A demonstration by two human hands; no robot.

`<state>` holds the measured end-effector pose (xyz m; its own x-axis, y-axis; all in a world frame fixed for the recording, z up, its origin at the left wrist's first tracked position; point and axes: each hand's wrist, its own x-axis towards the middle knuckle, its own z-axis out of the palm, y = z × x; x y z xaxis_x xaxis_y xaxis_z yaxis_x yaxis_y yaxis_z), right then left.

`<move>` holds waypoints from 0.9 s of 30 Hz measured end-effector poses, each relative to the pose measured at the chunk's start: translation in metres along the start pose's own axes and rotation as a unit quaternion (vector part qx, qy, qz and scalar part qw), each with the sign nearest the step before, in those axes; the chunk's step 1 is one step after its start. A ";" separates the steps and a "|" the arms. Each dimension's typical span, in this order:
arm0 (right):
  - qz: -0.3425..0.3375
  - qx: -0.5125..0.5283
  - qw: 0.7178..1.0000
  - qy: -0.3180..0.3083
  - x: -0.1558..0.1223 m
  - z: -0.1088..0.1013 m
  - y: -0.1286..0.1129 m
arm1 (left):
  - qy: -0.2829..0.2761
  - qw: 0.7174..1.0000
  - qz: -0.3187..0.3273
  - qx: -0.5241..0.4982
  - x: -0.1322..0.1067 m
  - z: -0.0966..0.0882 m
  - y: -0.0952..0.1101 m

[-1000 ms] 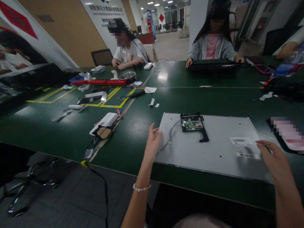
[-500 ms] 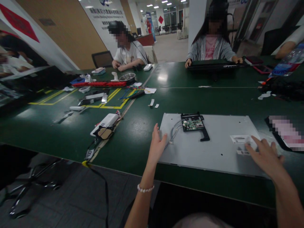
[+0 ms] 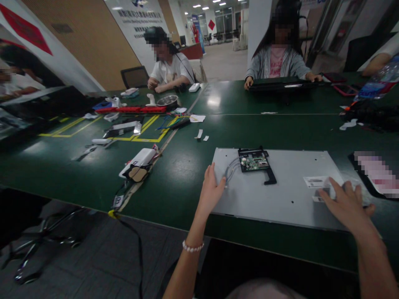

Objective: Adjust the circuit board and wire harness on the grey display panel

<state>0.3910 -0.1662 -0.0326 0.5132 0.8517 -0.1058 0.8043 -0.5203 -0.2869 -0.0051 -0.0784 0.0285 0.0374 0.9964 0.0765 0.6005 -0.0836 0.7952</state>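
A flat grey metal panel (image 3: 280, 191) lies on the green table (image 3: 174, 174) in front of me. A small green circuit board (image 3: 254, 161) in a black bracket sits on its far part, with pale wires (image 3: 230, 171) running left. My left hand (image 3: 210, 191) rests with fingers stretched out on the panel's left edge, close to the wires. My right hand (image 3: 346, 203) lies flat and open on the panel's right end, beside two white labels (image 3: 314, 182).
A white device with a tan pad (image 3: 139, 164) and a black cable lie left of the panel. Tools, red trays (image 3: 134, 109) and a metal bowl (image 3: 167, 99) crowd the far left. Two people sit across the table. A dark item (image 3: 374, 172) lies at the right.
My left hand has come down onto the panel's left edge. My right hand moved forward and left, from above the near right corner to flat on the panel by the labels.
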 end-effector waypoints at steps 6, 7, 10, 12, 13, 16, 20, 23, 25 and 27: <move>0.000 -0.002 1.000 0.024 -0.006 -0.001 -0.009 | -0.004 0.998 -0.023 0.051 0.005 0.003 0.017; -0.001 -0.002 1.000 0.031 -0.007 -0.001 -0.010 | -0.006 0.998 -0.014 0.053 0.009 0.003 0.023; 0.001 -0.006 0.999 0.043 -0.010 0.000 -0.015 | -0.044 0.998 0.033 0.027 0.026 0.005 0.041; 0.006 -0.008 0.999 0.047 -0.011 0.002 -0.017 | -0.083 0.994 0.065 0.007 0.043 0.010 0.050; 0.006 -0.009 0.999 0.050 -0.012 0.002 -0.018 | -0.103 0.992 0.076 0.001 0.053 0.014 0.052; 0.000 -0.012 0.998 0.067 -0.013 0.003 -0.019 | -0.182 0.979 0.093 -0.009 0.081 0.030 0.052; -0.008 -0.017 0.997 0.072 -0.015 0.001 -0.020 | -0.236 0.967 0.092 -0.014 0.102 0.047 0.040; -0.008 -0.017 0.998 0.063 -0.014 0.000 -0.020 | -0.240 0.966 0.091 -0.022 0.103 0.049 0.030; -0.006 -0.019 0.998 0.063 -0.014 0.001 -0.020 | -0.245 0.964 0.094 -0.041 0.101 0.047 0.025; -0.008 -0.020 0.997 0.069 -0.014 0.002 -0.019 | -0.245 0.963 0.095 -0.056 0.100 0.046 0.022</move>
<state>0.3682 -0.1678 -0.0275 0.5346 0.8445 0.0320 0.8226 -0.5113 -0.2488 0.0484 0.0202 0.0256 0.5269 0.8487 -0.0446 0.4576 -0.2391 0.8564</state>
